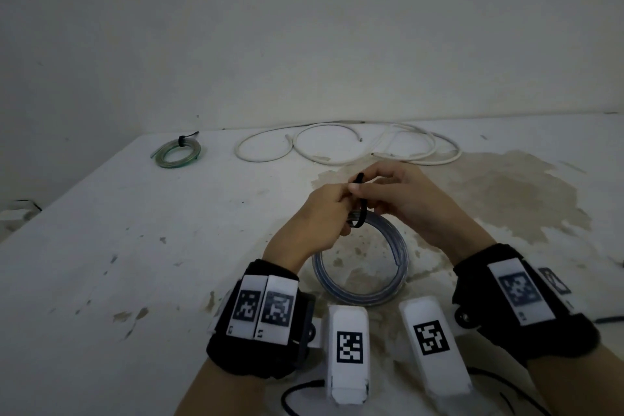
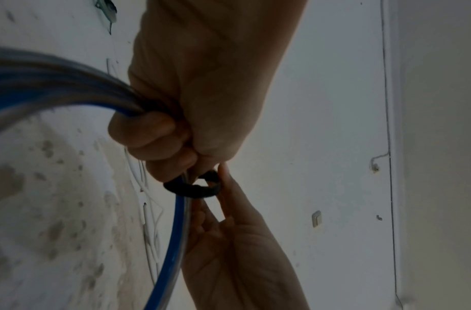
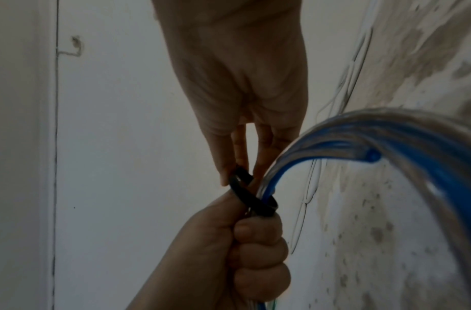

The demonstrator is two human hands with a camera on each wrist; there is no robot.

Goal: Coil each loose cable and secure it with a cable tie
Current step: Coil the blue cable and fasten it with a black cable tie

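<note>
Two hands (image 1: 364,203), one coil (image 1: 361,284) (one tie (image 1: 359,209))

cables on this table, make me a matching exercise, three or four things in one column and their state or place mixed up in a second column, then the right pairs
Things
1. blue cable coil
2. green cable coil
3. white cables
4. black cable tie

States or places
A. lying loose and uncoiled at the far edge of the table
B. pinched by the right hand and looped round a bundle
C. already tied, lying far left
D. gripped by the left hand, not yet fastened

Pairs: 1-D, 2-C, 3-A, 4-B
</note>
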